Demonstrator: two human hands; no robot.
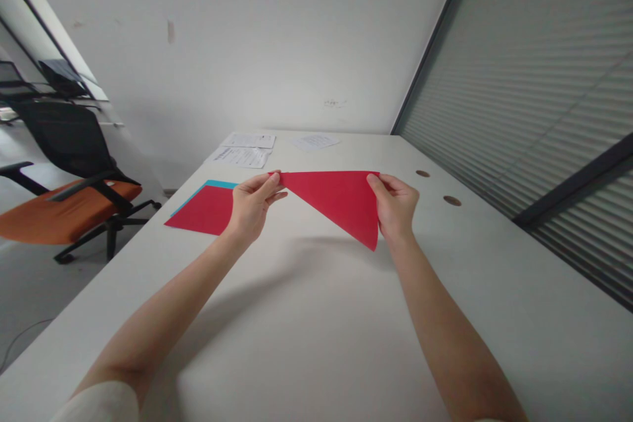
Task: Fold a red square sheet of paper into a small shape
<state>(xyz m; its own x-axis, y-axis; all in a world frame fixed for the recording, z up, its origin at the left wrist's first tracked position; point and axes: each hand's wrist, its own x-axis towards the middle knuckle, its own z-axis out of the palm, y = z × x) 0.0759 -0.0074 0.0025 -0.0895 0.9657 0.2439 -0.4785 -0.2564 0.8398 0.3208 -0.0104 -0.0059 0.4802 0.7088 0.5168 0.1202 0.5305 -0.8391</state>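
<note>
from here i see the left hand (251,208) and the right hand (397,206) pinching two corners of a triangular red paper (341,199), which they hold above the white table (306,356)

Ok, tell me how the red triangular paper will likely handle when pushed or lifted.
The red triangular paper looks thin, so it is probably light. It seems fairly stiff, hanging nearly flat from the left hand and right hand near its top corners. Its lower corner hangs free, so it would likely bend if pushed.
</note>
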